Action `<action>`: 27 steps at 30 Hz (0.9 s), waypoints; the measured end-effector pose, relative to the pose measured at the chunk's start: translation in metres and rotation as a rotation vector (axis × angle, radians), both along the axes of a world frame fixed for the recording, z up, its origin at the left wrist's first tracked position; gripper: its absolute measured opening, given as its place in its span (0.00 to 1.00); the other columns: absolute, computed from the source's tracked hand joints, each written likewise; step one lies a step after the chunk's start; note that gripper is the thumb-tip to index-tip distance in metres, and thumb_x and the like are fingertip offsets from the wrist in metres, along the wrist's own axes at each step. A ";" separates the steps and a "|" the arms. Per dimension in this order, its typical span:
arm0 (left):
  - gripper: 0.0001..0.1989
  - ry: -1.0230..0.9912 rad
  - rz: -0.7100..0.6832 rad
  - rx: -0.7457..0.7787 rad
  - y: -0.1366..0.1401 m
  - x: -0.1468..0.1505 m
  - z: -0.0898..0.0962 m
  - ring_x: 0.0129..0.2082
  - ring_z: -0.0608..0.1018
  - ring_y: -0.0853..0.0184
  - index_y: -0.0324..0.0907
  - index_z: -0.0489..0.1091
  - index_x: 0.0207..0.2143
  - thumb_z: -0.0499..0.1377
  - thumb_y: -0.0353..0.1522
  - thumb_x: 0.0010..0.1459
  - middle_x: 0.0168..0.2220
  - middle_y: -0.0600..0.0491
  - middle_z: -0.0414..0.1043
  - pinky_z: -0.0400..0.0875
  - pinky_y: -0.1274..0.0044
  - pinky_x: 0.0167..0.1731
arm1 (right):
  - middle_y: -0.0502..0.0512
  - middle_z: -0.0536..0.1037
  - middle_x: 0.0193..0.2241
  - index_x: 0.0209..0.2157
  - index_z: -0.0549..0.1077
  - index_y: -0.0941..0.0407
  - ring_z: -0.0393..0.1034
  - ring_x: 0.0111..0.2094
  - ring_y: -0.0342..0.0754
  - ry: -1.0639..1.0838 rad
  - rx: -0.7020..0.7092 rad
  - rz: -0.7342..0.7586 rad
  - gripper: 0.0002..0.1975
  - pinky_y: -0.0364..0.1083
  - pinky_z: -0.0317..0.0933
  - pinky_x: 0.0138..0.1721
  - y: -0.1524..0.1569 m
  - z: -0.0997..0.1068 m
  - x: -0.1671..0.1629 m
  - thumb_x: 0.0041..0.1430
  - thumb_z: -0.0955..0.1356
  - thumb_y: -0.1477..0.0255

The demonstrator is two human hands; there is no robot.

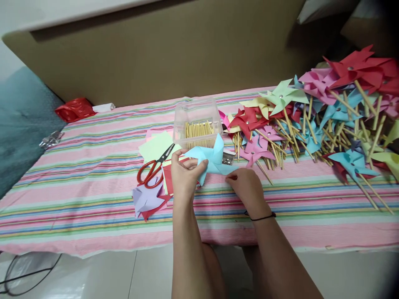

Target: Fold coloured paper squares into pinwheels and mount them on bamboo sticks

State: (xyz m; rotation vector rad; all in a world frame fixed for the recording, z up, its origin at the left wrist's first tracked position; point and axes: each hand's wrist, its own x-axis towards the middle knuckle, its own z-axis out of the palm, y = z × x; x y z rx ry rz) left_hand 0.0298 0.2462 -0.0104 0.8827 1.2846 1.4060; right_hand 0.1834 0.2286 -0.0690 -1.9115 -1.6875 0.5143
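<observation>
A light blue paper pinwheel, without a stick, is held up over the cloth. My left hand pinches it from the left, with the thumb across the front of the paper. Close by the tip of its right-hand blade is my right hand, its thumb and finger pressed together; whatever they hold is too small to make out. Behind the pinwheel, a small box of metal fasteners is partly hidden. Scissors with red handles lie left of my left hand, on coloured paper sheets.
A clear plastic box of wooden sticks stands beyond my hands. Many finished pinwheels are heaped at the right. Purple and red cut paper lies at the left, and a red plastic bag farther back, on the striped cloth.
</observation>
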 end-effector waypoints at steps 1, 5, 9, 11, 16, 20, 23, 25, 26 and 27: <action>0.32 0.001 -0.007 0.000 0.000 0.000 0.000 0.18 0.76 0.69 0.43 0.57 0.42 0.70 0.31 0.36 0.21 0.58 0.76 0.69 0.79 0.23 | 0.58 0.80 0.23 0.20 0.79 0.55 0.75 0.28 0.55 0.002 -0.004 -0.017 0.09 0.49 0.63 0.29 0.001 0.003 0.000 0.49 0.68 0.77; 0.31 0.010 -0.045 -0.004 -0.001 -0.001 0.001 0.18 0.76 0.69 0.44 0.56 0.43 0.69 0.31 0.38 0.22 0.58 0.76 0.68 0.79 0.22 | 0.54 0.80 0.22 0.22 0.79 0.55 0.76 0.27 0.53 0.388 0.092 -0.054 0.03 0.49 0.67 0.30 0.003 0.013 0.006 0.46 0.72 0.72; 0.31 0.020 -0.026 0.018 -0.001 -0.001 0.001 0.18 0.74 0.71 0.43 0.56 0.43 0.69 0.30 0.39 0.21 0.59 0.75 0.68 0.80 0.23 | 0.54 0.82 0.28 0.27 0.79 0.55 0.77 0.32 0.52 0.874 0.178 -0.115 0.06 0.49 0.70 0.36 0.004 0.017 0.012 0.42 0.75 0.70; 0.31 0.024 -0.022 0.024 -0.001 0.000 0.001 0.18 0.74 0.71 0.43 0.56 0.43 0.69 0.30 0.39 0.21 0.59 0.75 0.68 0.80 0.23 | 0.53 0.81 0.27 0.26 0.78 0.56 0.76 0.32 0.50 0.986 0.170 -0.154 0.07 0.49 0.71 0.37 0.004 0.019 0.013 0.42 0.75 0.69; 0.30 0.030 -0.004 0.035 0.000 0.003 0.000 0.17 0.74 0.71 0.45 0.55 0.42 0.69 0.30 0.39 0.20 0.61 0.74 0.68 0.80 0.23 | 0.50 0.80 0.25 0.28 0.77 0.54 0.75 0.29 0.44 1.185 0.137 -0.209 0.08 0.45 0.71 0.35 0.003 0.028 0.016 0.45 0.75 0.67; 0.30 0.021 0.003 0.038 -0.001 0.004 0.000 0.18 0.75 0.70 0.45 0.55 0.41 0.69 0.31 0.38 0.21 0.59 0.75 0.68 0.79 0.24 | 0.48 0.79 0.25 0.32 0.77 0.53 0.74 0.26 0.40 1.257 0.119 -0.216 0.10 0.41 0.70 0.32 0.001 0.029 0.020 0.45 0.76 0.67; 0.31 0.027 0.023 0.034 0.000 0.003 0.000 0.19 0.76 0.70 0.45 0.56 0.41 0.69 0.31 0.38 0.22 0.59 0.76 0.69 0.79 0.25 | 0.48 0.79 0.25 0.32 0.76 0.53 0.75 0.27 0.41 1.261 0.090 -0.219 0.11 0.41 0.70 0.30 0.000 0.029 0.021 0.45 0.76 0.66; 0.31 0.030 0.036 0.031 0.000 0.003 0.000 0.19 0.76 0.70 0.45 0.56 0.42 0.69 0.31 0.38 0.22 0.59 0.76 0.70 0.79 0.26 | 0.48 0.79 0.26 0.33 0.76 0.53 0.76 0.26 0.42 1.272 0.068 -0.228 0.13 0.41 0.70 0.28 0.000 0.029 0.021 0.44 0.76 0.66; 0.31 0.029 0.041 0.030 0.000 0.003 0.000 0.19 0.76 0.70 0.45 0.56 0.42 0.69 0.31 0.38 0.22 0.59 0.76 0.70 0.79 0.26 | 0.48 0.79 0.26 0.34 0.76 0.53 0.76 0.26 0.43 1.280 0.059 -0.233 0.14 0.40 0.70 0.27 0.000 0.030 0.021 0.44 0.76 0.66; 0.31 0.026 0.045 0.029 0.000 0.003 0.000 0.19 0.76 0.70 0.45 0.56 0.42 0.69 0.31 0.38 0.21 0.59 0.76 0.70 0.79 0.26 | 0.48 0.80 0.26 0.34 0.75 0.53 0.76 0.26 0.43 1.286 0.053 -0.238 0.15 0.40 0.69 0.26 0.000 0.030 0.021 0.43 0.77 0.66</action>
